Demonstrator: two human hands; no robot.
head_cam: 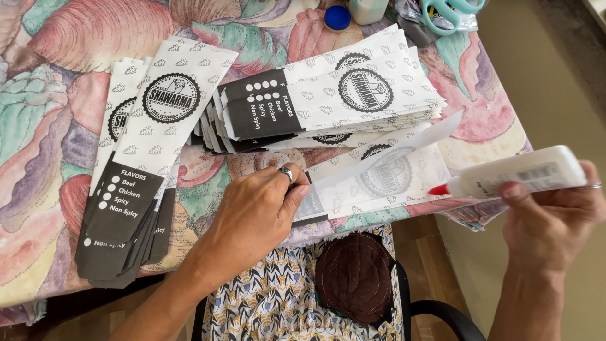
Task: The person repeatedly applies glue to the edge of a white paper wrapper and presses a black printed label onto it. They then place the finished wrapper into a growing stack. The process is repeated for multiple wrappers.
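My left hand (255, 215), a ring on one finger, presses flat on the dark end of a white paper sleeve (379, 180) lying along the table's near edge, its long flap lifted. My right hand (549, 221) is off the table to the right and holds a white glue bottle (517, 173). The bottle's red tip points left at the sleeve's right end. A pile of the same black-and-white printed sleeves (328, 104) lies just behind, and another stack (142, 151) sits to the left.
A tablecloth with a big shell pattern (57, 113) covers the table. At the far edge are a blue cap (337, 17), a white bottle (368, 9) and teal-handled scissors (445, 12). Below the table edge a brown cap (355, 275) rests on patterned fabric by a black chair arm.
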